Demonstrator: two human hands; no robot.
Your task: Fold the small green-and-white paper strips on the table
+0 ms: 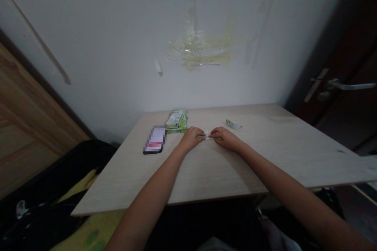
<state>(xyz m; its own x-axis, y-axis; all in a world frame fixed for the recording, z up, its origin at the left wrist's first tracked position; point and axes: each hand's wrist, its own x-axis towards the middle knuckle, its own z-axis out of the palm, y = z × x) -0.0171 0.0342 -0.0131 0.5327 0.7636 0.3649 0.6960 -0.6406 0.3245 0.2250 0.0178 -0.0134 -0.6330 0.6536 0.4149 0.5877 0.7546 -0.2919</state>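
A small white, folded-looking piece (207, 135) lies low over the table between my hands; its kind is too small to make out. My left hand (194, 136) has its fingers closed on the piece's left end. On the right end, the fingers of my right hand (223, 137) are closed as well. Both hands rest on or just above the tabletop, with their fingertips close together. Just beyond my right hand lies a small green and white wrapper or packet (233, 124). Up and left of my left hand sits a stack of green and white packets (176, 121).
A phone (155, 140) with a lit, blurred screen lies left of the packets. The pale wooden table (206, 180) meets a white wall (118, 47) with old tape on it. A dark door with a metal handle (350, 85) stands at the right; a black bag (59, 172) is at the left.
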